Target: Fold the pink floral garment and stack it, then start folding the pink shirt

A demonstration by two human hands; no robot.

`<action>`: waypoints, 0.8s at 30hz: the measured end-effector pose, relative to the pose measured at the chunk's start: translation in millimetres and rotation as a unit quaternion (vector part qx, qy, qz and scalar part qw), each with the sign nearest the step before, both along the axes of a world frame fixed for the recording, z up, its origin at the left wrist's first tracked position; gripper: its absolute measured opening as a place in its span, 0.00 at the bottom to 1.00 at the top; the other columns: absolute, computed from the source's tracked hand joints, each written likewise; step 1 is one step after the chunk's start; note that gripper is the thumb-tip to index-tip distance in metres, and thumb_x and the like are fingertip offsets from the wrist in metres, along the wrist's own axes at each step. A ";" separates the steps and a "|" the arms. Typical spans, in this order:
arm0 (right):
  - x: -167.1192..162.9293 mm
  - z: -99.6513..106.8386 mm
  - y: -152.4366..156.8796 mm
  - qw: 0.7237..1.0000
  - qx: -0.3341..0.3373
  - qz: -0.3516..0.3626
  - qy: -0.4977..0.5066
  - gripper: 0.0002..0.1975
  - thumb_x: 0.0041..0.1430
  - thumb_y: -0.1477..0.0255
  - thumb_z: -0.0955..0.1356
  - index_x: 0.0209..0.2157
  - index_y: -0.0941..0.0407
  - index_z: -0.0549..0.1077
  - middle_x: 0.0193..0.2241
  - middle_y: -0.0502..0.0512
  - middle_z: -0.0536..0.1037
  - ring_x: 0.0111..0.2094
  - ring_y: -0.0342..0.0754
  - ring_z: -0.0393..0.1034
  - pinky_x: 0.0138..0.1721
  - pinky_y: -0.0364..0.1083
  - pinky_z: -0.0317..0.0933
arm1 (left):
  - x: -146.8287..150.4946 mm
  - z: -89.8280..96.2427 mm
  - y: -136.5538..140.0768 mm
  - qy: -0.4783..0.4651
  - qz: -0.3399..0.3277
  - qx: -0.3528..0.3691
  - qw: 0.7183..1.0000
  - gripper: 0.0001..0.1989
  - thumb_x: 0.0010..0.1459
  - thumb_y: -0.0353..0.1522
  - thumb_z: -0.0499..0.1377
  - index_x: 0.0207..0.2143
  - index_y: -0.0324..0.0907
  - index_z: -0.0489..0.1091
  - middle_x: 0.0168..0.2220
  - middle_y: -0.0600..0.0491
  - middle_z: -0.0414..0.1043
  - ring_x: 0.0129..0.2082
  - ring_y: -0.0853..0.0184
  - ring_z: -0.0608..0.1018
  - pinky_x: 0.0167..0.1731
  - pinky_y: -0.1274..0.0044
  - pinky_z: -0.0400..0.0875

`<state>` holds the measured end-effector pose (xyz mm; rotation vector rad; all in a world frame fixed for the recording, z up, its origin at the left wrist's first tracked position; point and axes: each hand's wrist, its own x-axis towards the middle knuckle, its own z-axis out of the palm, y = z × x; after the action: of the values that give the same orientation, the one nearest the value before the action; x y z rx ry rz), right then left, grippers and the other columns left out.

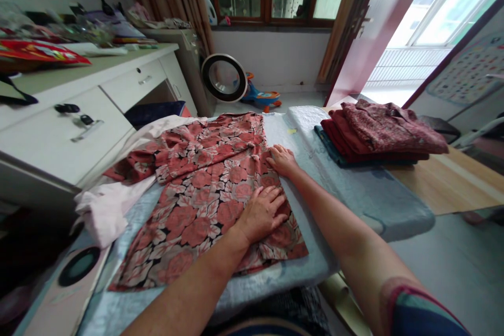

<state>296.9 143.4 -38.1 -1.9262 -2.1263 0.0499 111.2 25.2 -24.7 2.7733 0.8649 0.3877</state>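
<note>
A red floral shirt (197, 205) with grey and black leaves lies spread out before me, one sleeve stretched to the left. Flat on its lower right part rests my left hand (264, 211), fingers spread. Farther up, my right hand (282, 160) lies at the shirt's right edge, its fingers extended over the border of the cloth. Under the shirt is a light blue padded cover (315, 178). A pale pink cloth (108, 210) sticks out from beneath the left sleeve.
Folded clothes (389, 131) are stacked to the right, beside a wooden board (449, 178). On the left stands a white desk (79, 136) piled with items. A round black-rimmed fan (224, 77) and a blue-orange ride-on toy (264, 97) stand behind.
</note>
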 end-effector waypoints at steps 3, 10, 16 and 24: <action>-0.1 -1.4 -6.5 1.000 0.006 0.022 0.007 0.22 0.67 0.63 0.63 0.59 0.54 0.67 0.64 0.63 0.64 0.64 0.56 0.56 0.62 0.57 0.50 | 0.4 3.0 -0.5 0.001 0.003 -0.004 1.000 0.25 0.64 0.44 0.57 0.60 0.44 0.65 0.63 0.47 0.65 0.64 0.58 0.64 0.65 0.61 0.54; 2.2 -1.9 -25.6 0.995 0.010 0.101 0.017 0.23 0.68 0.67 0.61 0.63 0.51 0.64 0.68 0.56 0.59 0.69 0.56 0.48 0.64 0.62 0.45 | 6.2 19.7 13.5 0.018 -0.019 -0.025 0.999 0.18 0.62 0.41 0.58 0.51 0.43 0.72 0.52 0.47 0.74 0.53 0.58 0.72 0.54 0.66 0.67; 7.0 -6.9 -10.3 0.993 -0.018 0.118 0.008 0.22 0.69 0.68 0.60 0.62 0.51 0.66 0.66 0.56 0.63 0.68 0.55 0.52 0.64 0.60 0.48 | 19.9 25.2 58.9 0.022 -0.029 -0.060 0.998 0.12 0.65 0.30 0.53 0.45 0.45 0.76 0.44 0.51 0.77 0.43 0.64 0.78 0.46 0.74 0.72; 17.2 -4.0 23.0 0.992 -0.049 0.115 -0.007 0.24 0.67 0.69 0.61 0.63 0.52 0.66 0.66 0.54 0.63 0.66 0.55 0.54 0.64 0.57 0.49 | 36.8 15.6 85.6 0.032 0.042 -0.035 0.998 0.12 0.65 0.28 0.51 0.41 0.41 0.75 0.41 0.49 0.75 0.41 0.63 0.79 0.43 0.73 0.74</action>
<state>314.1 166.4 -42.2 -1.7264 -2.3868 0.1901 148.1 110.8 -9.1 2.7055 0.9917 0.2791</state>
